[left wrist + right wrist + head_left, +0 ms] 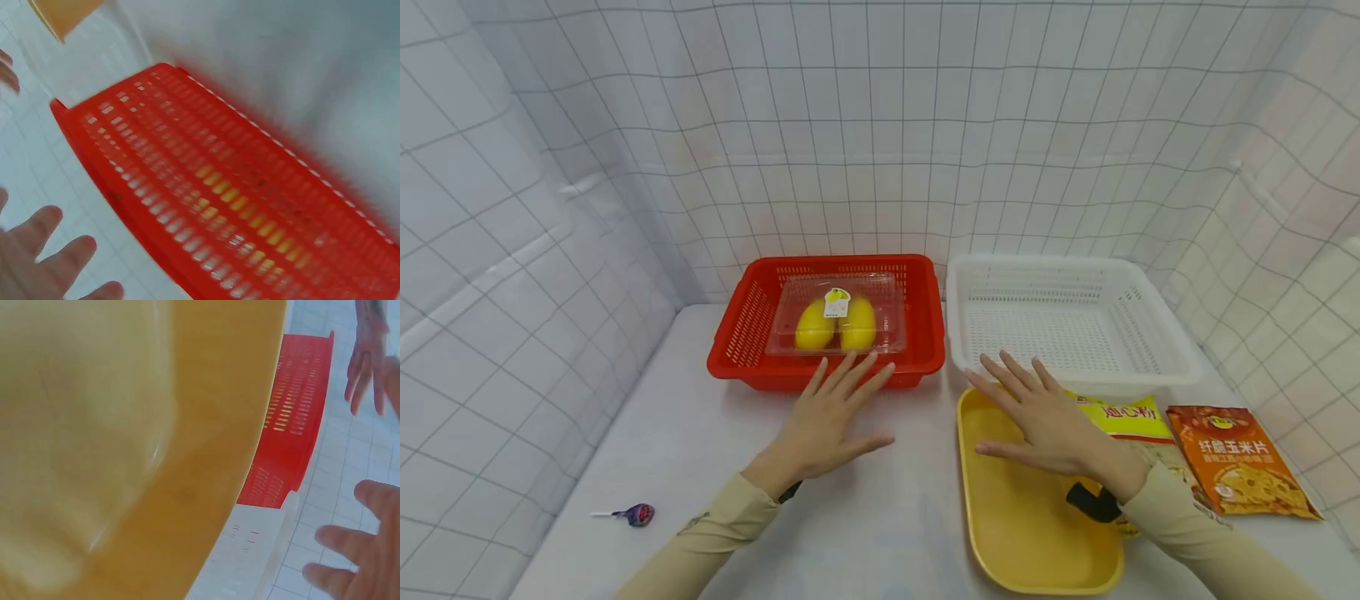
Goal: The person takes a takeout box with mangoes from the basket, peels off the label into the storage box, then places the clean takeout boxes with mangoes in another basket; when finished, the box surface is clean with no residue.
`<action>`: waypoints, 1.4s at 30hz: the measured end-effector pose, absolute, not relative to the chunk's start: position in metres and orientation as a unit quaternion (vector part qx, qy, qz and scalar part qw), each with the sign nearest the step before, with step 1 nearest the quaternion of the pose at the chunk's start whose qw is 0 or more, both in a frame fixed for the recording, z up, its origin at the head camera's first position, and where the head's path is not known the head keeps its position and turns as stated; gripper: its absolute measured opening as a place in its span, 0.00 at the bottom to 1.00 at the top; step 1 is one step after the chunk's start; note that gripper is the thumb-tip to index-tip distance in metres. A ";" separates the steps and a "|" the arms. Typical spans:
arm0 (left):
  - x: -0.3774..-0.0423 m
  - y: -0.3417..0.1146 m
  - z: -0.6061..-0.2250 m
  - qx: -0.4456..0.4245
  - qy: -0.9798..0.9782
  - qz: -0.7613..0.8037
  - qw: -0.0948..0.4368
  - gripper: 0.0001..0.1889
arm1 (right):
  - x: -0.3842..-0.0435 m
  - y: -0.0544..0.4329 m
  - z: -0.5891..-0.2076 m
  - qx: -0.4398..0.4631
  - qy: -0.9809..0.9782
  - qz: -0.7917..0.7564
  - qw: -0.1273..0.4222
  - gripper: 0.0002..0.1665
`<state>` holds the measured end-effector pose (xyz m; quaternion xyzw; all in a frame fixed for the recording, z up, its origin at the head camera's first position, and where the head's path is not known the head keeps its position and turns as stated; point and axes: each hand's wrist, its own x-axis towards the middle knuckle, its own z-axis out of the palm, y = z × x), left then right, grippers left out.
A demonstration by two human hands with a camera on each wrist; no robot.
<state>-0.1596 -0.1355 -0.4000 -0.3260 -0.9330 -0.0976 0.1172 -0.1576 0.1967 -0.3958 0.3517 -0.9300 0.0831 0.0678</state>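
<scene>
My left hand [823, 433] hovers palm down with fingers spread, just in front of the red basket [730, 354]. Inside that basket lies a clear plastic box [891, 321] with two yellow fruits [857, 325] and a label on its lid. My right hand [1048, 425], fingers also spread, is over the yellow tray [1015, 533], its fingertips near the front rim of the white basket [1037, 333]. Neither hand holds anything. In the left wrist view the red basket [156, 206] shows its slotted side; the tray [206, 425] fills much of the right wrist view.
A yellow food bag [1131, 417] lies right of the tray, partly hidden by the right arm. Farther right is an orange-red snack bag [1243, 458]. A wrapped lollipop [640, 515] lies at the left. Grid-patterned white sheeting [887, 125] encloses the back and sides.
</scene>
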 end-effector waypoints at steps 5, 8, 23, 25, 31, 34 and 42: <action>-0.170 -0.163 -0.400 -0.264 -0.919 -0.211 0.205 0.36 | -0.160 0.198 -0.394 0.373 -0.911 0.127 0.123 0.42; -0.183 -0.185 -0.399 -0.208 -0.900 -0.276 0.267 0.27 | -0.162 0.198 -0.395 0.387 -0.896 0.148 0.160 0.37; -0.251 -0.295 -0.402 0.016 -0.906 -0.419 0.059 0.33 | -0.191 0.172 -0.387 0.439 -0.845 0.207 0.226 0.27; -0.253 -0.301 -0.405 0.022 -0.893 -0.449 0.024 0.35 | -0.195 0.167 -0.388 0.444 -0.841 0.213 0.227 0.27; -0.253 -0.306 -0.406 0.028 -0.851 -0.524 -0.022 0.34 | -0.207 0.151 -0.381 0.432 -0.847 0.235 0.203 0.28; -0.252 -0.302 -0.402 0.030 -0.829 -0.557 -0.033 0.33 | -0.218 0.140 -0.373 0.408 -0.861 0.253 0.169 0.30; -0.262 -0.302 -0.413 0.022 -0.823 -0.568 -0.020 0.32 | -0.263 0.096 -0.355 0.299 -0.888 0.349 -0.007 0.45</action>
